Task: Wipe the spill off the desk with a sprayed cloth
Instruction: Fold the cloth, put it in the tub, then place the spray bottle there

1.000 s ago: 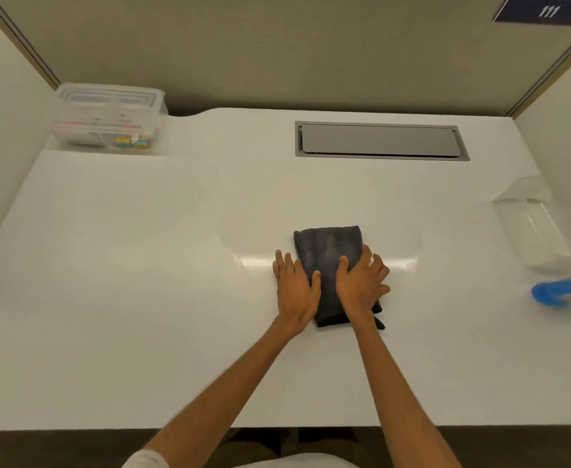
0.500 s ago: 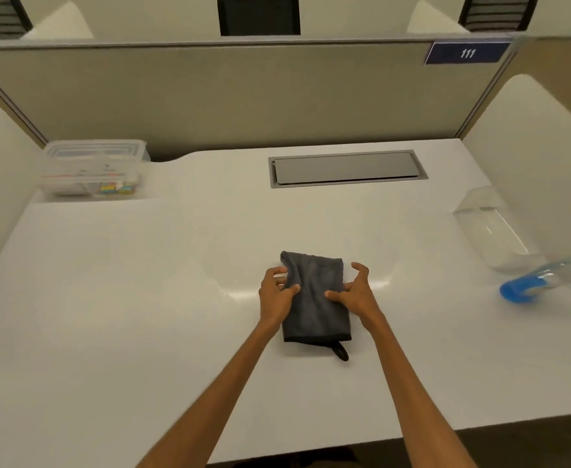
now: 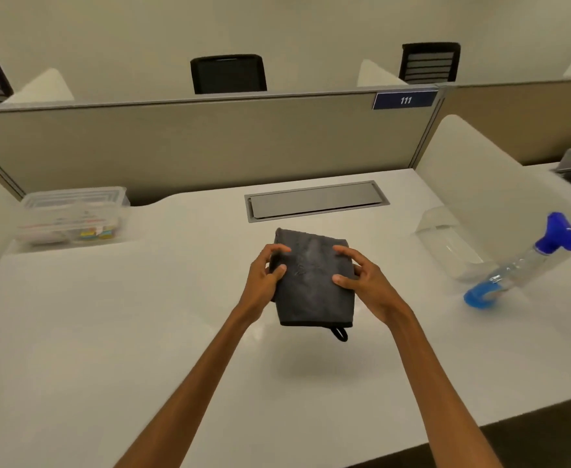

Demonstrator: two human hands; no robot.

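A folded dark grey cloth (image 3: 313,285) with a small black loop at its near corner is held up off the white desk (image 3: 108,349); its shadow falls on the desk below. My left hand (image 3: 265,276) grips the cloth's left edge with thumb on top. My right hand (image 3: 367,282) holds the right edge, fingers bent and spread. A clear spray bottle (image 3: 520,265) with a blue head and blue liquid stands tilted at the right, apart from both hands. I see no distinct spill on the desk.
A clear lidded plastic box (image 3: 73,214) sits at the back left. A grey cable hatch (image 3: 316,199) is set into the desk at the back. White side dividers and a beige back partition with a "111" label (image 3: 405,100) enclose the desk.
Both hands went from pressing flat on the cloth to gripping its edges and lifting it off the desk. The view tilted upward, showing chairs beyond the partition.
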